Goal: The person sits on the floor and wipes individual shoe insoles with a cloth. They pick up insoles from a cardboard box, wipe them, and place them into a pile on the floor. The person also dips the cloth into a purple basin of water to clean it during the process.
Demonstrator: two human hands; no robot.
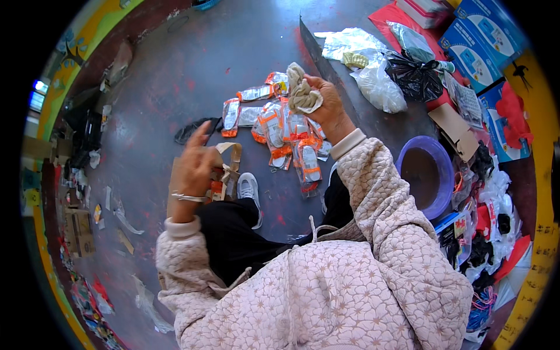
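Observation:
A crumpled beige cloth (304, 96) is gripped in my right hand (331, 108), raised over the floor ahead of me. My left hand (195, 166) hovers with its fingers apart and nothing in them, near a cardboard box (175, 188) with orange items inside. Between and beyond my hands lies a loose pile of flat orange-and-white plastic packets (273, 125). One packet (308, 160) rests at the near end of the pile, close to my shoes. Left of the pile, a black plastic bag (197, 129) is partly hidden by my left fingers.
A purple basin (446, 175) of murky water stands to my right. Behind it are white plastic bags (379, 81), a black bag (415, 76) and blue boxes (484, 35). Mixed bags and scraps line the right wall. Cartons (79, 232) and litter lie along the left wall.

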